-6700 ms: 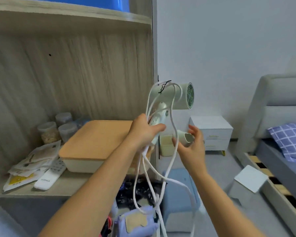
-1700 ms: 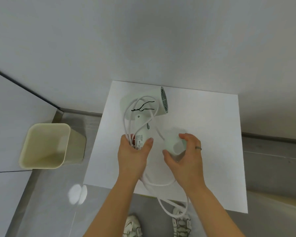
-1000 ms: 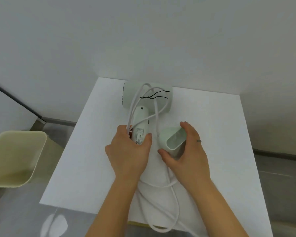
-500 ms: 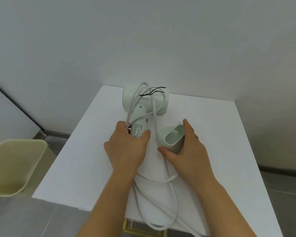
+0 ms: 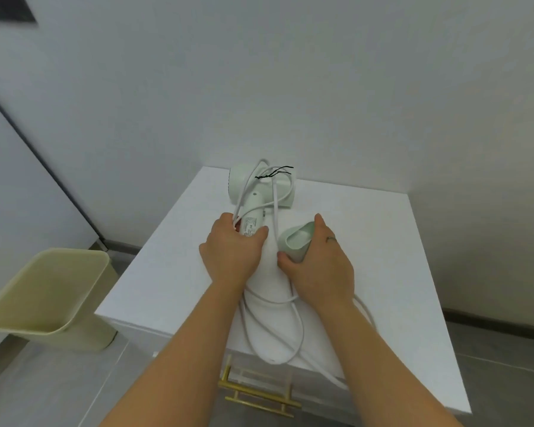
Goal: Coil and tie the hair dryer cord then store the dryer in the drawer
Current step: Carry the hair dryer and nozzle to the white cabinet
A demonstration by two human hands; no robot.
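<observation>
On the white table [image 5: 383, 241] the pale green hair dryer [image 5: 261, 192] lies flat near the back edge, its handle pointing toward the front edge. The left hand [image 5: 232, 257] grips that handle, fingers [image 5: 225, 216] curled over one side and thumb on the other, so the handle's lower end and the spot where the cord [image 5: 276, 217] joins it are hidden. The print on the handle's label is too small to read.

The right hand [image 5: 321, 266] rests mid-table, clasping a loose green nozzle [image 5: 296, 241] between thumb and fingers, open mouth up; a ring [image 5: 330, 239] shows on one finger. White cord loops over the dryer's barrel, bound there by a thin black twist tie [image 5: 273, 174]. More cord trails loose under both wrists to the table's front edge, partly covered by the right forearm; no plug can be seen.

Below the front edge, gold drawer handles [image 5: 259, 392] show between the forearms; the drawer fronts are mostly covered. A yellow-green bin [image 5: 43, 291] stands on the floor left of the table.
</observation>
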